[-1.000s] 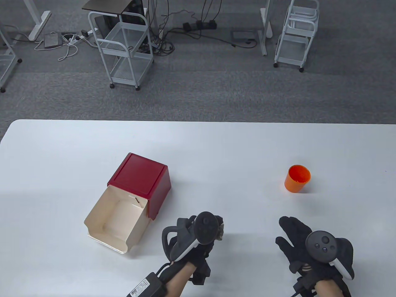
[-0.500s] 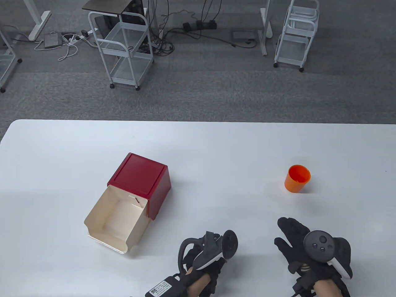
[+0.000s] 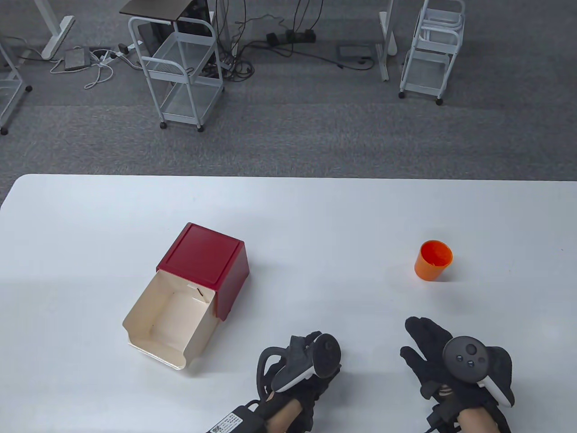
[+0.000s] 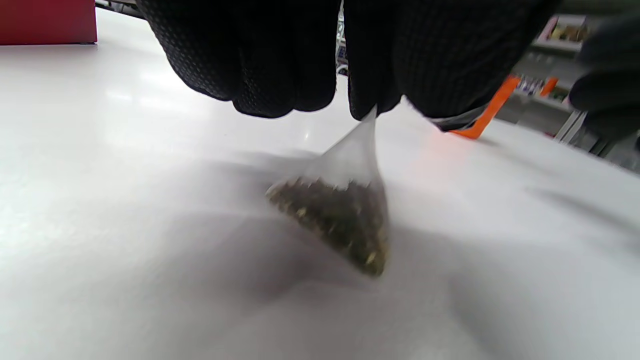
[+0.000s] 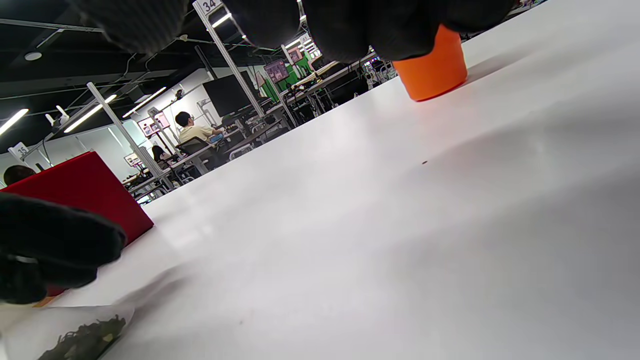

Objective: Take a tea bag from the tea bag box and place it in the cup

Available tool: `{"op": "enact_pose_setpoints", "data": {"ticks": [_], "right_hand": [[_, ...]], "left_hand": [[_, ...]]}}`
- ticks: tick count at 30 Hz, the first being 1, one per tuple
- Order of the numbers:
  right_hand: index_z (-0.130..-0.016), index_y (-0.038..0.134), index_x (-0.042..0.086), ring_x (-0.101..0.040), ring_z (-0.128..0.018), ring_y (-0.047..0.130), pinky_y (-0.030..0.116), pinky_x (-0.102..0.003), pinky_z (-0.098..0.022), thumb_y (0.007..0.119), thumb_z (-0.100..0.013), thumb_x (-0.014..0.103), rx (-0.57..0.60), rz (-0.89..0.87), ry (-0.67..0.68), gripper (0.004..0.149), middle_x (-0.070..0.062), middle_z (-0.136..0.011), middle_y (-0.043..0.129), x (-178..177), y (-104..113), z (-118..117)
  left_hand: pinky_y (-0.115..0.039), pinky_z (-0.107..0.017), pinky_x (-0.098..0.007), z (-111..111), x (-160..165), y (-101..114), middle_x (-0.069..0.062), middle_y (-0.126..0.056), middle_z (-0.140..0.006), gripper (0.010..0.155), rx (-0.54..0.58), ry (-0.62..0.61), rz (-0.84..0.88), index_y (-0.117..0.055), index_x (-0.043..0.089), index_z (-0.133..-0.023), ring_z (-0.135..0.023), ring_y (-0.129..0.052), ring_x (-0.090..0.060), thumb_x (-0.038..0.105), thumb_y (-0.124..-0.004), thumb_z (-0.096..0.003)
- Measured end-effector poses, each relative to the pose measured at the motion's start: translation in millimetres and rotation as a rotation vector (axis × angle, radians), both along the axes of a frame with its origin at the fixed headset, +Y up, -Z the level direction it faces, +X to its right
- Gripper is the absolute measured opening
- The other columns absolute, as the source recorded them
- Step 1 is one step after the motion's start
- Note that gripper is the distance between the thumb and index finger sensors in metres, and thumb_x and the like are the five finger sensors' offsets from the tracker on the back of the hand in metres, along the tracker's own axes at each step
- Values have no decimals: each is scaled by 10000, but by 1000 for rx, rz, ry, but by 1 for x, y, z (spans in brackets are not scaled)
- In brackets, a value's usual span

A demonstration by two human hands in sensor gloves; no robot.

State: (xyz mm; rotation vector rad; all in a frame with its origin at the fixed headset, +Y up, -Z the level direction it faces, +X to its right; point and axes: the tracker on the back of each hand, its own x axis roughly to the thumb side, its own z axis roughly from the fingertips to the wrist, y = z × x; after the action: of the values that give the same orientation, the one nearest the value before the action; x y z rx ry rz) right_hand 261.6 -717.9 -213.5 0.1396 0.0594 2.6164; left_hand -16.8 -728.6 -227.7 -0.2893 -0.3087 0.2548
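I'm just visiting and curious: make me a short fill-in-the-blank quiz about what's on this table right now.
1. The tea bag hangs pinched in the grip of the ____ hand.
2. The cup is coloured ____.
3. The tea bag box has a ____ outer shell.
4. The right hand holds ____.

Missing words: left; orange; red; nothing
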Motion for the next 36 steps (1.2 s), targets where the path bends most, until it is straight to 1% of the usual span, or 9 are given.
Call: {"op": "enact_pose_setpoints", "data": {"ticks": [4, 9, 12, 14, 18, 21, 25, 31, 36], "right_hand": [[-1020, 550, 212, -529, -937, 601, 548, -632, -681, 695, -461, 532, 5, -3, -1, 661, -219, -1086, 560, 1, 0, 0], [-1020, 552, 210, -528, -935, 603, 548, -631, -681, 694, -461, 532, 3, -5, -4, 661, -219, -1086, 561, 1, 0, 0], [-1020, 552, 212, -527, -935, 605, 549, -631, -681, 695, -461, 532, 5, -3, -3, 660, -220, -1086, 560, 1, 0, 0], [-1020, 551, 212, -528, -936, 602, 549, -632, -680, 694, -461, 532, 5, -3, -3, 660, -218, -1086, 561, 1, 0, 0], [-1020, 553, 211, -526, -935, 605, 549, -632, -680, 694, -461, 532, -1, -5, -2, 660, -218, -1086, 562, 1, -1, 0], [-1020, 551, 212, -525, -934, 607, 549, -631, -680, 693, -461, 532, -2, -4, 1, 660, -217, -1086, 562, 1, -1, 0], [-1019, 553, 213, -525, -934, 606, 551, -631, -679, 693, -461, 532, 8, -2, 8, 658, -218, -1085, 563, 0, 0, 1], [-1019, 555, 212, -526, -931, 611, 552, -630, -679, 693, -461, 532, 13, 5, 13, 657, -220, -1084, 565, -1, 0, 1], [-1019, 554, 211, -525, -934, 606, 551, -631, -679, 693, -461, 531, 6, 9, 13, 658, -219, -1085, 563, -2, -1, 1]], "left_hand": [[-721, -714, -431, -1, -18, 18, -71, -714, -1152, 591, 32, 42, 185, -749, 330, -1010, -981, -795, -310, 544, -725, -459], [-725, -697, -444, -2, -55, 40, -90, -747, -1128, 604, 62, 102, 471, -753, 301, -1016, -957, -813, -325, 557, -705, -472], [-715, -703, -450, -2, -75, 46, -89, -749, -1127, 615, 46, 123, 605, -747, 294, -1025, -961, -806, -329, 568, -693, -477], [-707, -708, -457, 0, -89, 47, -93, -747, -1132, 625, 26, 159, 680, -744, 290, -1031, -966, -802, -337, 577, -688, -479], [-703, -711, -458, 3, -111, 45, -92, -747, -1133, 644, 23, 199, 731, -734, 282, -1041, -968, -801, -341, 594, -679, -481], [-703, -710, -461, 6, -120, 39, -98, -747, -1134, 654, 21, 212, 757, -730, 274, -1047, -968, -800, -346, 597, -679, -480], [-711, -705, -457, 9, -125, 31, -99, -751, -1129, 676, 33, 210, 763, -715, 261, -1057, -962, -809, -343, 607, -681, -477], [-710, -706, -457, 8, -130, 18, -101, -756, -1127, 674, -15, 215, 799, -724, 261, -1052, -963, -808, -343, 611, -681, -477], [-707, -705, -459, 8, -133, 16, -104, -755, -1126, 668, -26, 209, 816, -734, 258, -1045, -959, -808, -347, 608, -681, -477]]}}
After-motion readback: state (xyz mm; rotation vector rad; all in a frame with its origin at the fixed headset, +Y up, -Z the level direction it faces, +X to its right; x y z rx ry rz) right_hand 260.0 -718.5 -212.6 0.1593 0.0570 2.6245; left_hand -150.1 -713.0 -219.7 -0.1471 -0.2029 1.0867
